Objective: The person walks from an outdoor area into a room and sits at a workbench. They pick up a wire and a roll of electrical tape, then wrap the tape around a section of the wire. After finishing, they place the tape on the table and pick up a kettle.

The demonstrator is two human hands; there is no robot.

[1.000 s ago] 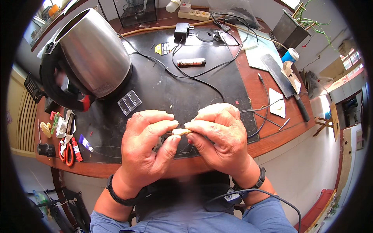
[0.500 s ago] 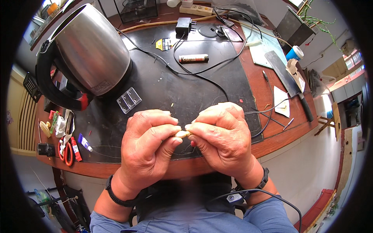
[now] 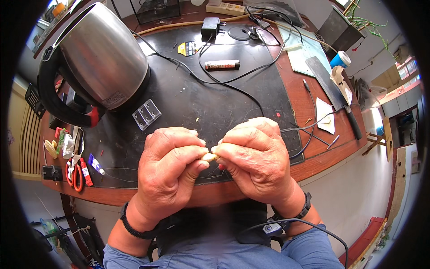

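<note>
My left hand and my right hand meet over the front of the black desk mat. Both pinch a small pale yellow piece between thumbs and fingertips; its shape is partly hidden. A small red bit shows just under my right thumb. Thin dark cables lie to the right of my right hand, and a clear small compartment case lies beyond my left hand.
A steel kettle stands back left; red-handled scissors and glue tubes lie left. At the back are a charger, cylinder and power strip. A large cleaver, blue cup and papers are right.
The pale piece now sits slightly farther right and lower in view, more covered by my fingertips, which are closer together. Both hands keep their pinch.
</note>
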